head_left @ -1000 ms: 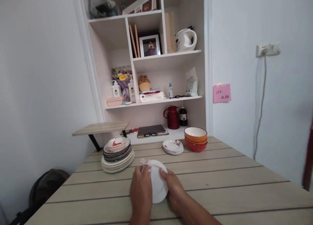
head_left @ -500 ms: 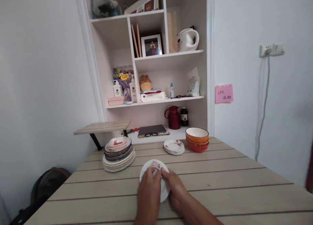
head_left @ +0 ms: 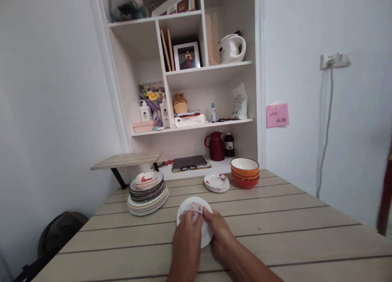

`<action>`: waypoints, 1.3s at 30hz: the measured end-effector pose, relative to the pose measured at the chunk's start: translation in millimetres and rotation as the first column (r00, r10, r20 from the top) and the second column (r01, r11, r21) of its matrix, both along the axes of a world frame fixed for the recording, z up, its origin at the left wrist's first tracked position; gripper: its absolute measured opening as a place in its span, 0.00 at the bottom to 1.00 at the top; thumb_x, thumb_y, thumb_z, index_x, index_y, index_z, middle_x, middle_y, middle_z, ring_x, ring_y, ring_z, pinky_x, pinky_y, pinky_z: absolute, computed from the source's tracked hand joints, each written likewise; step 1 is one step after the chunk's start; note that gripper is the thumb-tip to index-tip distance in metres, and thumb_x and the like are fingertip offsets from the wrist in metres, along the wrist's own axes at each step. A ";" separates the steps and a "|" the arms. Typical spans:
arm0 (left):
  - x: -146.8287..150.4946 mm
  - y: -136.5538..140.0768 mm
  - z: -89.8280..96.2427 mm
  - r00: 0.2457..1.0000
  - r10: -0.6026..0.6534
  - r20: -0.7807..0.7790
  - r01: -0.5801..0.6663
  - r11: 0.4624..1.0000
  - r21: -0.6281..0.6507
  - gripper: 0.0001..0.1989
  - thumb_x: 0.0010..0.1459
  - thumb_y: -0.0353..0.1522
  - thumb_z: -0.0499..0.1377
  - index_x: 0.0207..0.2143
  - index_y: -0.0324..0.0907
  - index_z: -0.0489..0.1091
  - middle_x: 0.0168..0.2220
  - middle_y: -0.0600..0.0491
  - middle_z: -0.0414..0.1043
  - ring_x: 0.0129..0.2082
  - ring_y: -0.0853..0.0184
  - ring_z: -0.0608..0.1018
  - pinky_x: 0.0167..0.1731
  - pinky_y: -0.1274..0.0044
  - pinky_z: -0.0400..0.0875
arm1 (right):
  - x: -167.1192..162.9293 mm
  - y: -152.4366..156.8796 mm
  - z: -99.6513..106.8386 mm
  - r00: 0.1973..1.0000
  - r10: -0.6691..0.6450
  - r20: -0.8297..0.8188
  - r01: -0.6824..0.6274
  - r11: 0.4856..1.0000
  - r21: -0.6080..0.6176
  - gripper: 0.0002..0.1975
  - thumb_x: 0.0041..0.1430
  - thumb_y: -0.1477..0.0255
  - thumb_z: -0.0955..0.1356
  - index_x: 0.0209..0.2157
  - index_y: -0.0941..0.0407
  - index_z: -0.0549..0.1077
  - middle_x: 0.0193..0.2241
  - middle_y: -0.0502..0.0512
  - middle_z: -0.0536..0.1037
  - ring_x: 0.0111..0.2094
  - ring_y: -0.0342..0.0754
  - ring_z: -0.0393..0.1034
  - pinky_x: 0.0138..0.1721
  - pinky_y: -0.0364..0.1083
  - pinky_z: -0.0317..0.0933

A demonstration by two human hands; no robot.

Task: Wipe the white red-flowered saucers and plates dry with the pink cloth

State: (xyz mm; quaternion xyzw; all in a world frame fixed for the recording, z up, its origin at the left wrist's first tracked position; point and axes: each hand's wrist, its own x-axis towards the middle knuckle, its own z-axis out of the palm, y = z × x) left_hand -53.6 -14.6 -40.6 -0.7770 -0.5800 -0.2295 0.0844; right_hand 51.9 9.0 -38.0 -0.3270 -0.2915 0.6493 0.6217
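A small white plate [head_left: 207, 235] is tilted up a little over the front of the wooden table. On its face lies a pale pink cloth [head_left: 196, 207], bunched up. My left hand [head_left: 188, 231] presses the cloth against the plate with bent fingers. At the plate's right edge, my right hand [head_left: 219, 229] grips the rim, its thumb on top near the cloth and the other fingers hidden underneath. Farther back stands a short stack of small flowered plates [head_left: 217, 181].
At the left, a tall stack of plates [head_left: 148, 204] carries a small square dish [head_left: 146, 178] on top. Orange and red bowls [head_left: 245, 172] are nested at the back right. A raised wooden shelf [head_left: 127, 159] stands at the table's left, and a shelf unit [head_left: 211, 124] rises behind.
The whole view has shifted slightly. The plate has moved a little away from me and tilts a bit differently; both hands stay on it, the left with the cloth.
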 end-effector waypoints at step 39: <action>-9.1 9.7 -2.2 0.974 0.198 0.109 -0.203 0.978 0.039 0.19 0.64 0.28 0.49 0.53 0.49 0.70 0.50 0.47 0.69 0.47 0.62 0.73 0.41 0.75 0.67 | -4.3 -0.9 -3.0 0.998 0.045 0.033 -0.045 0.999 0.012 0.19 0.47 0.63 0.72 0.39 0.61 0.76 0.27 0.59 0.83 0.29 0.53 0.77 0.31 0.47 0.67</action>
